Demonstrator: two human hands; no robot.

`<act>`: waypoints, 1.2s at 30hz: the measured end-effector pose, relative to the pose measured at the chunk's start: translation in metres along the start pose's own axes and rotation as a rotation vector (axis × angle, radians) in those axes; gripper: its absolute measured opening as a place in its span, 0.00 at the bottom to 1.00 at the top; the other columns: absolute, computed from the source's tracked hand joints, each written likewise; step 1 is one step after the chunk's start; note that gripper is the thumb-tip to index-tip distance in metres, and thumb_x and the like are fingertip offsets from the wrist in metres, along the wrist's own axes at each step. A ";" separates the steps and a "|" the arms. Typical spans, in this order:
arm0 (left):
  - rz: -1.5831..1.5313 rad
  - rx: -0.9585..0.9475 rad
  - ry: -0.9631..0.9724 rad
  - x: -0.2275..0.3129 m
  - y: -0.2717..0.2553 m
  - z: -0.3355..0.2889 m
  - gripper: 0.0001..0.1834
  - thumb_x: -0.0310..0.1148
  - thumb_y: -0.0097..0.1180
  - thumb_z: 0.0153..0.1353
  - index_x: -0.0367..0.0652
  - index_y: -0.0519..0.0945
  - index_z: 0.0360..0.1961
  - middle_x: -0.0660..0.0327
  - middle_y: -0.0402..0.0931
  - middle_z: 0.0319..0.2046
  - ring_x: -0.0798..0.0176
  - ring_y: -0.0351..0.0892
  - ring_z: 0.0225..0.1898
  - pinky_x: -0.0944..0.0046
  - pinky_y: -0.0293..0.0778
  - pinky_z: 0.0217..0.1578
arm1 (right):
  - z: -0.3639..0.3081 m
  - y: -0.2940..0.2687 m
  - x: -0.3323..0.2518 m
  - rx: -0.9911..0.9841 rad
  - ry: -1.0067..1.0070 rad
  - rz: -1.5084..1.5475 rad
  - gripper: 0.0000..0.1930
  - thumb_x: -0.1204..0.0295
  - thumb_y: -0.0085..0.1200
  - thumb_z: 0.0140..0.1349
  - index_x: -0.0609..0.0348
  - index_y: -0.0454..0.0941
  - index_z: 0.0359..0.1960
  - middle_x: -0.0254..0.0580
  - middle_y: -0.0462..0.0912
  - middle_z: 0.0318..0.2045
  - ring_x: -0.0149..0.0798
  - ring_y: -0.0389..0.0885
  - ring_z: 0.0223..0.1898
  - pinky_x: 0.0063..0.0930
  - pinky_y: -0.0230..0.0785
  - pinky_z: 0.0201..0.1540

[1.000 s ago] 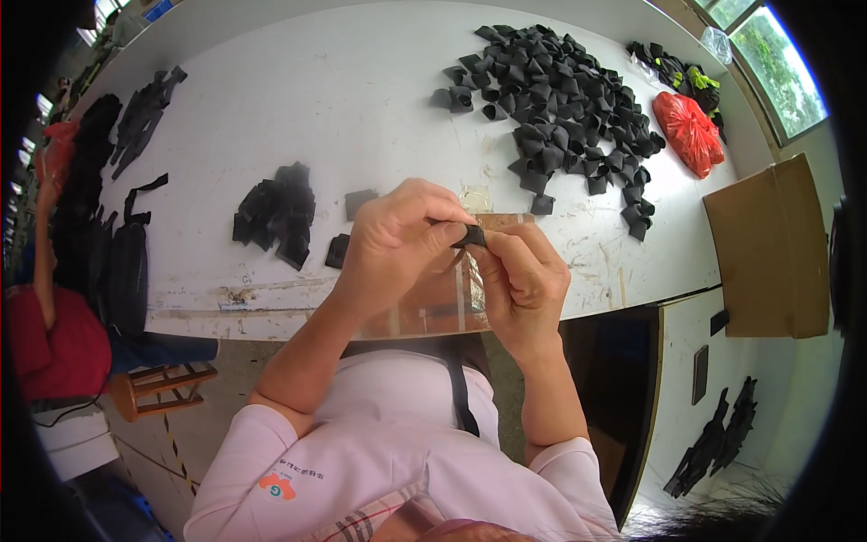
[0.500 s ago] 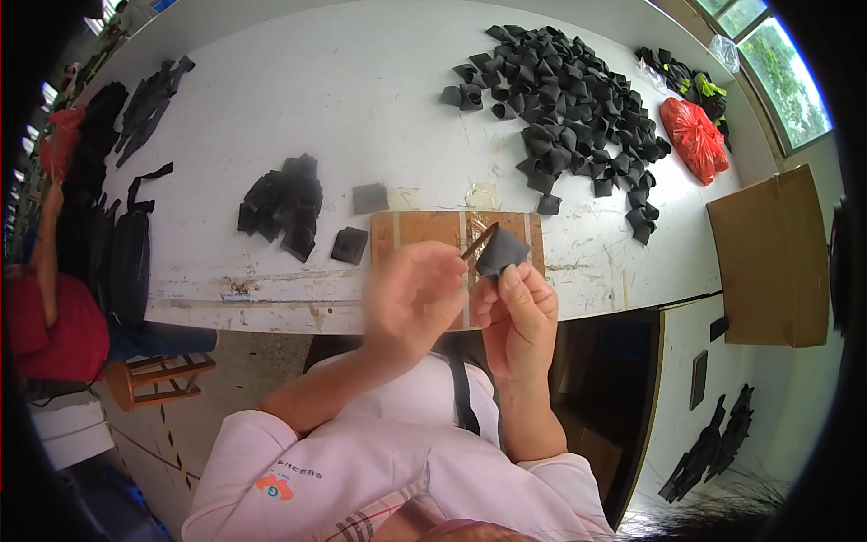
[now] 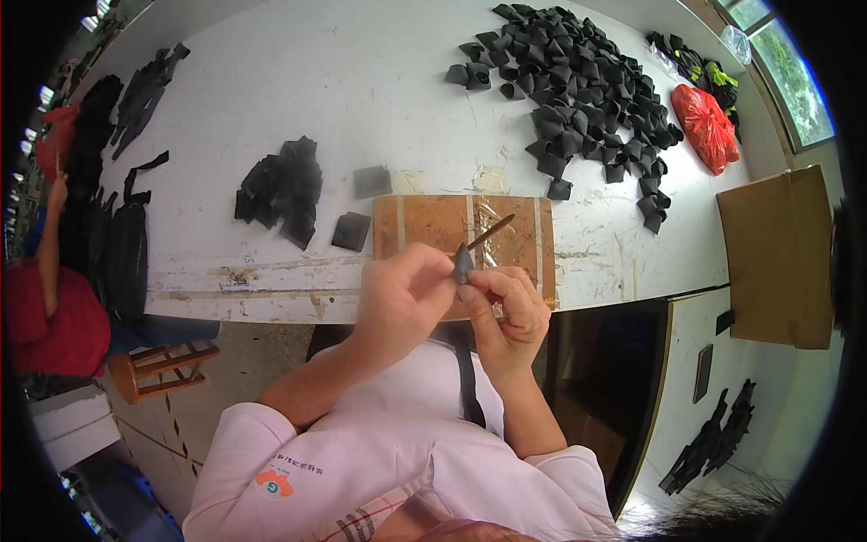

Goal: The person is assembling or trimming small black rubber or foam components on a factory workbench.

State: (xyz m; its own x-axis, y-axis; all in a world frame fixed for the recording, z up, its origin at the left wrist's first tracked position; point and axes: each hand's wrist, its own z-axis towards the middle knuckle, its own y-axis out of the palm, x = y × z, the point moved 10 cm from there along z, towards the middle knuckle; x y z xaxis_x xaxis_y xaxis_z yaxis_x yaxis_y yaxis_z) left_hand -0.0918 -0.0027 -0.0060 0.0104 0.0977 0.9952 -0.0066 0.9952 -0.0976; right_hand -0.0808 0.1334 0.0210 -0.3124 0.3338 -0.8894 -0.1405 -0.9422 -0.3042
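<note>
My left hand (image 3: 402, 287) is closed, its fingertips pinched around the lower end of a thin brown pointed stick (image 3: 492, 231), which slants up to the right. Between both hands stands a small black fabric piece (image 3: 462, 266), folded and seen nearly edge-on. My right hand (image 3: 510, 312) pinches its lower edge with thumb and fingers; my left fingertips meet its left side. Both hands are over the near edge of a brown board (image 3: 420, 221). Left of the board lie two flat black squares, one (image 3: 350, 231) nearer and one (image 3: 371, 182) farther.
A stack of flat black pieces (image 3: 280, 194) lies left; a large heap of folded black pieces (image 3: 587, 99) covers the back right. A red plastic bag (image 3: 704, 126) and a cardboard box (image 3: 778, 257) stand right. At far left sits another person in red (image 3: 59, 316), near a wooden stool (image 3: 163, 369).
The black piece has turned from facing flat to nearly edge-on and moved left and slightly down. My left fingers have closed in on it. The view has shifted slightly.
</note>
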 end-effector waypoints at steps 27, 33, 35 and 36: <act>0.929 0.255 0.109 -0.103 -0.096 0.109 0.05 0.25 0.55 0.48 0.35 0.71 0.23 0.50 0.70 0.30 0.50 0.71 0.33 0.60 0.68 0.35 | 0.027 -0.018 0.046 -0.008 0.056 -0.199 0.02 0.79 0.50 0.53 0.64 0.75 0.28 0.39 0.74 0.18 0.28 0.68 0.18 0.19 0.59 0.21; 0.350 -0.352 0.003 -0.037 -0.037 0.061 0.07 0.19 0.48 0.52 0.37 0.76 0.33 0.58 0.75 0.30 0.68 0.73 0.32 0.72 0.67 0.31 | 0.002 0.064 0.044 -0.255 0.243 0.089 0.14 0.71 0.58 0.51 0.68 0.72 0.35 0.42 0.77 0.26 0.33 0.75 0.25 0.23 0.68 0.30; 0.257 -0.433 0.023 -0.028 -0.020 0.044 0.09 0.20 0.48 0.53 0.38 0.75 0.35 0.60 0.74 0.29 0.71 0.72 0.31 0.72 0.67 0.32 | -0.001 0.075 0.062 -0.249 0.453 0.416 0.13 0.71 0.57 0.53 0.68 0.73 0.35 0.37 0.78 0.27 0.26 0.74 0.26 0.19 0.67 0.30; 0.171 -0.508 0.043 -0.024 -0.007 0.033 0.10 0.20 0.47 0.54 0.38 0.75 0.38 0.62 0.74 0.29 0.74 0.70 0.31 0.72 0.67 0.32 | -0.010 0.082 0.074 -0.268 0.609 0.579 0.11 0.71 0.56 0.54 0.67 0.73 0.35 0.35 0.78 0.27 0.23 0.73 0.27 0.17 0.66 0.29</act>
State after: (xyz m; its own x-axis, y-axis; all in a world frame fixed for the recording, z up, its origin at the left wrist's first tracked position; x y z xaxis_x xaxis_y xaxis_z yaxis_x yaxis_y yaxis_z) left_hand -0.1250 -0.0126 -0.0284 0.0927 0.2481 0.9643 0.4723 0.8416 -0.2619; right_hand -0.1061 0.0810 -0.0731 0.2992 -0.1999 -0.9330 0.1338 -0.9594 0.2484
